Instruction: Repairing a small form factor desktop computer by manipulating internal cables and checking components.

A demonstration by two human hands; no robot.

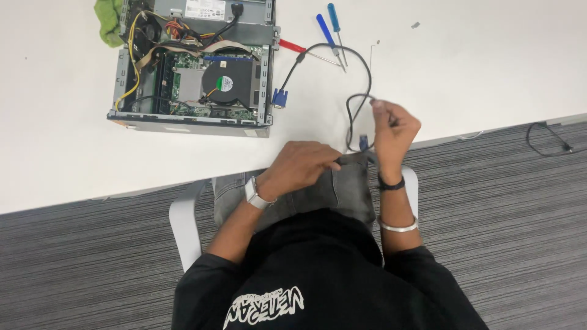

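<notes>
From the head camera we look down on an opened desktop computer case point(191, 116) lying on the white table point(55, 122). Inside it we see a black round cooling fan point(225, 82) over a green circuit board point(183, 85), a silver power supply point(208, 9) at the far end, and bundles of yellow, red and black wires point(142, 36) running along its left wall. A green cloth point(109, 21) lies at the case's far left corner. Just right of the case lie two blue-handled screwdrivers point(330, 30) and one red-handled screwdriver point(292, 46), near each other.

A black cable point(361, 70) loops across the table; its blue plug point(279, 98) rests just beside the case's right wall, apart from the hands.

Our right hand point(394, 131) is raised at the table edge, wrist bent, fingers pinched shut on the cable where the loop comes back toward us; a small blue piece sits on the cable just below the fingers. That wrist carries a black band and a metal bangle. Our left hand point(302, 165) rests palm down on the grey-trousered thigh, fingers curled at the trouser pocket, a white watch on the wrist; we cannot tell whether it grips anything. A second black cable point(547, 140) lies on the grey carpet to the right.
</notes>
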